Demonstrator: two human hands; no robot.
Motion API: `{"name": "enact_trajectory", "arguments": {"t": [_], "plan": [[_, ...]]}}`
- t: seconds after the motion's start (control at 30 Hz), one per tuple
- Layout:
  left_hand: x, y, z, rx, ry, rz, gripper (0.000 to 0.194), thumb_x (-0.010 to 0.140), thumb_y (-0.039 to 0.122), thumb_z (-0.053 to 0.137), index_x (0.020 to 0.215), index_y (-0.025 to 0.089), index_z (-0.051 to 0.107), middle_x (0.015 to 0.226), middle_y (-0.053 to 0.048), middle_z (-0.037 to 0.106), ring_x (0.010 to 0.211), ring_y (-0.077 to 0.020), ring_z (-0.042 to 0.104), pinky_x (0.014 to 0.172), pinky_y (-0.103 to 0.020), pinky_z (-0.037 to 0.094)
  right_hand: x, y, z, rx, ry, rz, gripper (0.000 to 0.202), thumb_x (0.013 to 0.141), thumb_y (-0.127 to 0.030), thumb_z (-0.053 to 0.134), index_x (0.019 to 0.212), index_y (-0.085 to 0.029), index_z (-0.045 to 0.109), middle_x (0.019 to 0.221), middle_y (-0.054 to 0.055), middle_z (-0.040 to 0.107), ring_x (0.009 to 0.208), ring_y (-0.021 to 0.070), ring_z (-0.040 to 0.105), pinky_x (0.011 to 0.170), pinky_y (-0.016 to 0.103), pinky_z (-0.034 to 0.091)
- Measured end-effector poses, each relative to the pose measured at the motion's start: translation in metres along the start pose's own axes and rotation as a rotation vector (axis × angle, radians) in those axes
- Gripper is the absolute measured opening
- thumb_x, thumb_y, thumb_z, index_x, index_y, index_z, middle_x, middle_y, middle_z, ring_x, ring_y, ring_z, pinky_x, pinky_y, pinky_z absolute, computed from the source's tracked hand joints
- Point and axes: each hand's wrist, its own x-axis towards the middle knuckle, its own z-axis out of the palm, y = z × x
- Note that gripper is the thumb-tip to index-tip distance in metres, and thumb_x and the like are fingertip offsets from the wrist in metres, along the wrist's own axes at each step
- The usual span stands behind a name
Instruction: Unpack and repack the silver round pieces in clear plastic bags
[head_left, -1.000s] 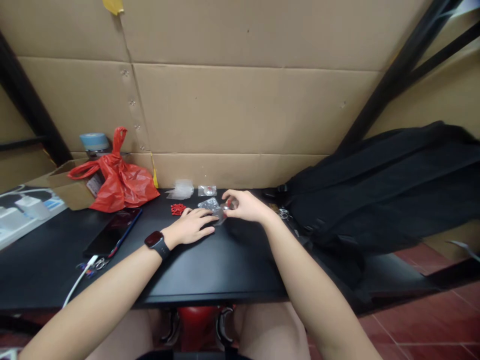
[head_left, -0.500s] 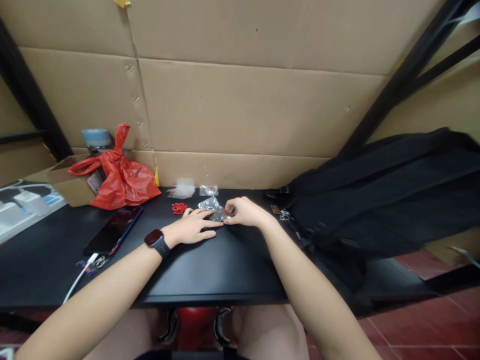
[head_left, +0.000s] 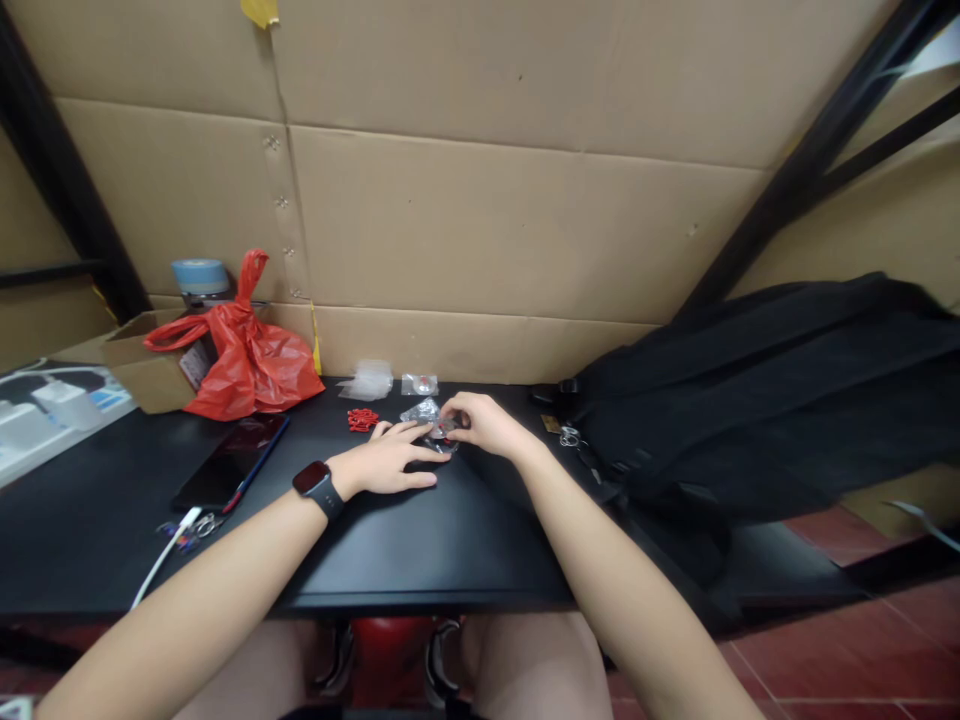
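Observation:
My left hand lies flat with spread fingers on the black table, its fingertips on the near edge of a crumpled clear plastic bag. Close beside it, my right hand is closed in a pinch over the bag's right side. A small red bit shows at its fingertips, too small to make out. A pile of small red pieces sits just behind my left hand. Farther back lie a stack of clear plastic bags and a small clear packet with something round and red inside.
At the left are a red plastic bag, a cardboard box, a phone, a white cable and a power strip. A black backpack fills the right, with keys beside it. Cardboard stands behind.
My right hand has shifted slightly left over the plastic bag, and its fingers have moved closer to my left fingers. The view has shifted slightly.

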Motion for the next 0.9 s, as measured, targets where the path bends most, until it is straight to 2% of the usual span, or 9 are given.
{"name": "enact_trajectory", "arguments": {"t": [0.23, 0.4, 0.5, 0.57, 0.63, 0.73, 0.8, 0.9], "plan": [[0.000, -0.003, 0.002, -0.030, 0.008, -0.018, 0.041, 0.095, 0.057, 0.046, 0.134, 0.046, 0.056, 0.162, -0.004, 0.025, 0.147, -0.0382, 0.023, 0.109, -0.068, 0.016, 0.011, 0.002, 0.024, -0.178, 0.105, 0.047, 0.015, 0.082, -0.026, 0.074, 0.096, -0.024, 0.068, 0.100, 0.003, 0.064, 0.092, 0.0173, 0.059, 0.073, 0.025, 0.042], [0.000, -0.004, 0.001, -0.032, 0.016, -0.011, 0.039, 0.098, 0.055, 0.041, 0.132, 0.044, 0.058, 0.160, -0.004, 0.031, 0.145, -0.0354, 0.028, 0.110, -0.064, 0.019, 0.018, 0.000, 0.033, -0.288, 0.124, 0.078, 0.005, 0.086, -0.022, 0.068, 0.090, -0.021, 0.067, 0.097, 0.006, 0.064, 0.095, 0.0199, 0.059, 0.075, 0.027, 0.043], [-0.002, -0.006, -0.002, -0.032, 0.032, 0.008, 0.039, 0.100, 0.052, 0.035, 0.130, 0.043, 0.059, 0.156, -0.003, 0.040, 0.142, -0.0324, 0.035, 0.110, -0.056, 0.024, 0.015, 0.006, 0.027, -0.181, 0.058, 0.059, 0.011, 0.084, -0.020, 0.068, 0.094, -0.021, 0.070, 0.100, 0.005, 0.065, 0.094, 0.0187, 0.060, 0.076, 0.027, 0.044], [-0.003, -0.007, -0.004, -0.044, 0.066, 0.051, 0.039, 0.101, 0.050, 0.033, 0.131, 0.041, 0.057, 0.151, -0.002, 0.046, 0.138, -0.0287, 0.041, 0.108, -0.049, 0.028, 0.010, 0.011, 0.021, -0.085, -0.013, 0.019, 0.018, 0.082, -0.027, 0.072, 0.099, -0.021, 0.072, 0.103, 0.005, 0.065, 0.092, 0.0182, 0.062, 0.078, 0.028, 0.046], [-0.004, -0.008, -0.006, -0.045, 0.113, 0.062, 0.041, 0.099, 0.053, 0.039, 0.134, 0.037, 0.052, 0.145, -0.004, 0.053, 0.132, -0.0271, 0.048, 0.103, -0.043, 0.033, 0.005, 0.014, 0.014, -0.018, -0.073, -0.015, 0.029, 0.079, -0.038, 0.076, 0.102, -0.020, 0.074, 0.105, 0.007, 0.065, 0.092, 0.0196, 0.063, 0.083, 0.031, 0.047], [-0.003, -0.009, -0.006, 0.013, 0.194, -0.015, 0.060, 0.088, 0.060, 0.056, 0.139, 0.031, 0.045, 0.135, -0.008, 0.061, 0.120, -0.0299, 0.056, 0.095, -0.041, 0.036, -0.001, 0.015, 0.006, 0.049, -0.143, -0.068, 0.039, 0.072, -0.045, 0.080, 0.103, -0.021, 0.075, 0.110, 0.007, 0.067, 0.099, 0.0226, 0.063, 0.090, 0.034, 0.047], [-0.001, -0.010, -0.004, 0.061, 0.257, -0.074, 0.065, 0.085, 0.056, 0.062, 0.141, 0.029, 0.042, 0.129, -0.010, 0.064, 0.116, -0.0311, 0.058, 0.092, -0.041, 0.036, -0.002, 0.016, 0.005, 0.083, -0.166, -0.082, 0.042, 0.067, -0.042, 0.084, 0.103, -0.023, 0.075, 0.112, 0.006, 0.068, 0.099, 0.0227, 0.063, 0.090, 0.034, 0.047], [0.004, -0.015, -0.001, 0.085, 0.344, -0.138, 0.055, 0.088, 0.044, 0.061, 0.137, 0.028, 0.044, 0.117, -0.008, 0.069, 0.113, -0.0298, 0.059, 0.091, -0.041, 0.033, 0.001, 0.017, 0.009, 0.091, -0.124, -0.036, 0.028, 0.071, -0.030, 0.082, 0.097, -0.022, 0.074, 0.102, 0.004, 0.070, 0.090, 0.0200, 0.064, 0.083, 0.031, 0.048]]}}
